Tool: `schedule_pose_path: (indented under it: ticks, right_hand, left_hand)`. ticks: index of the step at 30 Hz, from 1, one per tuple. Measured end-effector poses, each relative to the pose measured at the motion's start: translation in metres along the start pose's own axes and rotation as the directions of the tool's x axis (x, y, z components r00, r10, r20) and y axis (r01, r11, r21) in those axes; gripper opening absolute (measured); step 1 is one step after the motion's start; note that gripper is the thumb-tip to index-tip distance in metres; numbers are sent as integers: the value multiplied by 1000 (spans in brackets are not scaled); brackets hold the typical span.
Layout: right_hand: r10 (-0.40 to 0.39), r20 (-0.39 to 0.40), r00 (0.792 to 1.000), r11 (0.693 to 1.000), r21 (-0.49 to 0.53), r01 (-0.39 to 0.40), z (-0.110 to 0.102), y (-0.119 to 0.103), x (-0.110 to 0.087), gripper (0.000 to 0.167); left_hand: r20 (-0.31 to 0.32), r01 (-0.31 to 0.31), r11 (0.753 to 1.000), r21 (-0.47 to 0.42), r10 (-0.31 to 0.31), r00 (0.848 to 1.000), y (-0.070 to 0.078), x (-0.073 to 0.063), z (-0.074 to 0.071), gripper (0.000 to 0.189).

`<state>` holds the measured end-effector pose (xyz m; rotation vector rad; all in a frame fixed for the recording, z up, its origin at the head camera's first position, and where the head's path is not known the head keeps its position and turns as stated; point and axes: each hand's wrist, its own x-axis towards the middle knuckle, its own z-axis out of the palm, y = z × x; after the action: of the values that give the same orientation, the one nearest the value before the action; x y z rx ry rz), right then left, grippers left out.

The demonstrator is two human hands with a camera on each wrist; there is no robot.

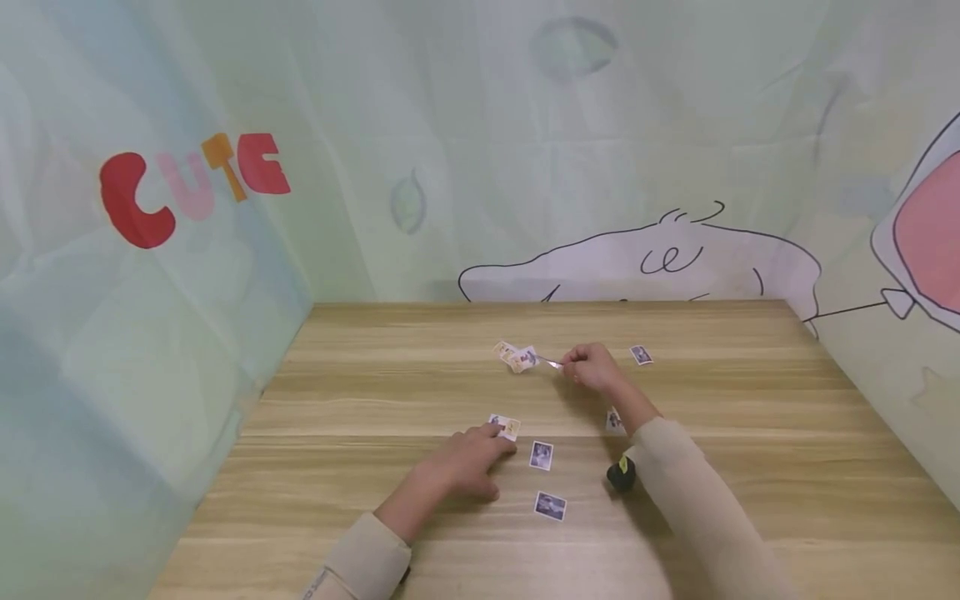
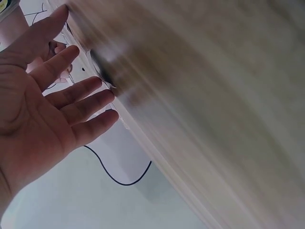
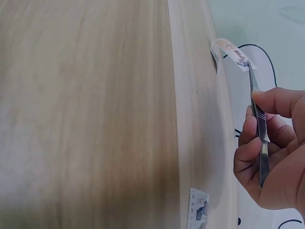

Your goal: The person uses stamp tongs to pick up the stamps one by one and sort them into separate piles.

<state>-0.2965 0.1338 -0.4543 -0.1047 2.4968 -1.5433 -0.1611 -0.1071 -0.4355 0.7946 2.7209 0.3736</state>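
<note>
My right hand (image 1: 592,367) grips metal tweezers (image 3: 259,121) between thumb and fingers. Their tips meet the edge of a small picture stamp (image 3: 237,55), which curves up off the table in the right wrist view. In the head view that stamp (image 1: 526,358) overlaps other light-coloured stamps (image 1: 504,351) in a small group. Nearer the front, my left hand (image 1: 471,462) lies low over the table with its fingers extended, the fingertips at a stamp (image 1: 506,426) that they partly cover. The left wrist view shows this hand's palm (image 2: 43,119) with nothing in it.
Two purple-toned stamps (image 1: 542,456) lie right of my left hand, one nearer me. Another stamp (image 1: 641,355) is beyond my right hand, and one (image 1: 614,421) is partly hidden by that forearm. Printed cloth walls (image 1: 360,167) border the wooden table (image 1: 360,375).
</note>
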Motion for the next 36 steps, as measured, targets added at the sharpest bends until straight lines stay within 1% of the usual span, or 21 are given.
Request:
schedule_pose_path:
  ticks: [6,16,23,29,36]
  right_hand:
    - [40,-33,999,999,23,-40,2,-3,4,15]
    - [59,-47,997,998,-10,-60,4,-5,10,12]
    - [29,-49,998,998,-49,-31,5,-4,10,12]
    - [-3,-68,998,993,-121,-6,6,-1,11,11]
    - [6,-73,997,991,-136,-16,8,1,10,11]
  left_hand:
    - [-6,8,1000,-9,-8,1000,3,1,-2,64]
    - [7,24,1000,-11,-24,1000,5,0,-3,65]
    - [13,29,999,-20,-29,999,4,1,-2,66]
    - [15,36,999,-27,-35,999,4,1,-1,67]
    - [19,46,998,-30,-46,999,6,-2,-2,68]
